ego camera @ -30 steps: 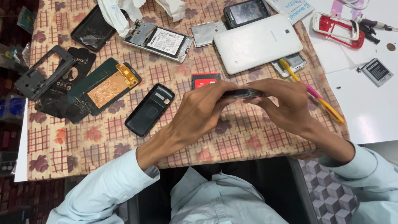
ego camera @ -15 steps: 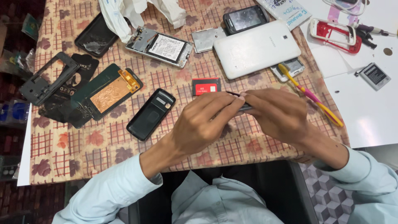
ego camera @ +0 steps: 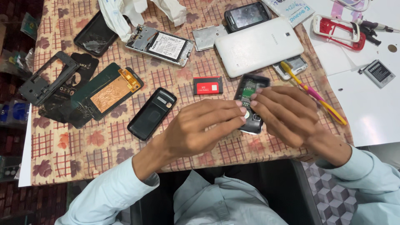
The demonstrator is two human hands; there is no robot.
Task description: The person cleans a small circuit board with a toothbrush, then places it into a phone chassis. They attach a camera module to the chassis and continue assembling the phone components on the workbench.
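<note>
item: opened phone body (ego camera: 250, 102), dark, back cover off, circuit board showing; lies on the desk (ego camera: 83, 146) just right of centre, under both hands.
left hand (ego camera: 200, 129): fingers pressed together, tips pinching the lower edge of the phone body from 9 o'clock.
right hand (ego camera: 287, 114): fingers curled, tips pressing its upper face from 3 o'clock.
nearby: red battery (ego camera: 208, 85) at 10 o'clock of the phone body, just beside it; black back cover (ego camera: 151, 113) at 9 o'clock, near the left wrist; white tablet (ego camera: 259, 46) at 12 o'clock; yellow-and-pink toothbrush (ego camera: 312, 92) at 3 o'clock, partly behind the right hand; green circuit panel (ego camera: 106, 93) further off at 9 o'clock.
risks, judged: fingertips rest on bare board, so hard pressure may bend or crack it; a slip of the pinch may flick the phone body into the red battery; the right forearm may sweep the toothbrush off the desk edge; small loose parts may vanish in the patterned cloth.
</note>
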